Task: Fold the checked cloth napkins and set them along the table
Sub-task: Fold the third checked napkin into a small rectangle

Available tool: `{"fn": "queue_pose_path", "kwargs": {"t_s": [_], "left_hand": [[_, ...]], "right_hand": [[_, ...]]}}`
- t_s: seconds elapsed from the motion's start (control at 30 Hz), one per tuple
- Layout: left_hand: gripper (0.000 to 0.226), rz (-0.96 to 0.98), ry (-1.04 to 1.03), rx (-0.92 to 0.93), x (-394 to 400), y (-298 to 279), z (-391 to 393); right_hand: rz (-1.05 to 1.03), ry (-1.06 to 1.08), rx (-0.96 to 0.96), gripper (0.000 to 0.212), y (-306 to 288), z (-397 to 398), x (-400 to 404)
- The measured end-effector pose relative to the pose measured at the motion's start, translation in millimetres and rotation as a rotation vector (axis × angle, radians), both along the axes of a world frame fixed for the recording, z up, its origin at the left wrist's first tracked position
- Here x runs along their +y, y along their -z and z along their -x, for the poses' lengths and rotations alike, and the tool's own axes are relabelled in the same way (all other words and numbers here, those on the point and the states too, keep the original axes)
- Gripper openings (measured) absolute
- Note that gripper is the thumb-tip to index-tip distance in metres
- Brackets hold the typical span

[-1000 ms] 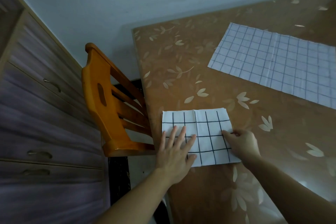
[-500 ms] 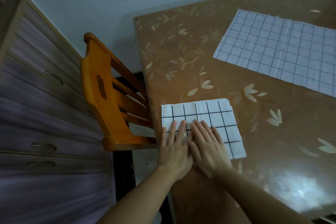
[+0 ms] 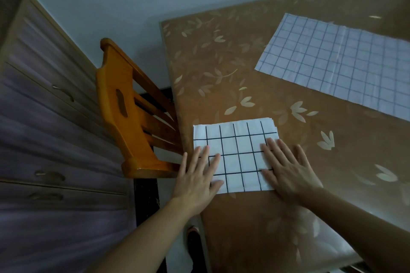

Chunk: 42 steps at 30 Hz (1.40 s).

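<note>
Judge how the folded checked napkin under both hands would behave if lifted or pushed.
The folded napkin is layered cloth, so probably light and floppy; lifted by one edge, its stacked layers, visible at the far right corner, may splay. Pushed, it would likely slide easily on the glossy table, which reflects light.

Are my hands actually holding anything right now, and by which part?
Nothing is held. The left hand and right hand lie flat, pressing the folded napkin's two ends.
</note>
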<state>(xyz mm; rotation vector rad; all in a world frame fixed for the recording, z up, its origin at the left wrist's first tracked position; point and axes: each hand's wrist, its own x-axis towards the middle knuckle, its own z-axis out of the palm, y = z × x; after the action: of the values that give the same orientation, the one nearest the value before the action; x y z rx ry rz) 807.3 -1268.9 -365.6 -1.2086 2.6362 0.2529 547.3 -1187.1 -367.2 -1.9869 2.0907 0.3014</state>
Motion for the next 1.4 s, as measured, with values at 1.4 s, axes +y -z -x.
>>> {"fn": "queue_pose_path", "kwargs": {"t_s": [1.4], "left_hand": [[0.017,-1.095,-0.524,1.116,63,-196,25]], "right_hand": [[0.014,0.591,-1.57,0.025,-187,9,123]]}}
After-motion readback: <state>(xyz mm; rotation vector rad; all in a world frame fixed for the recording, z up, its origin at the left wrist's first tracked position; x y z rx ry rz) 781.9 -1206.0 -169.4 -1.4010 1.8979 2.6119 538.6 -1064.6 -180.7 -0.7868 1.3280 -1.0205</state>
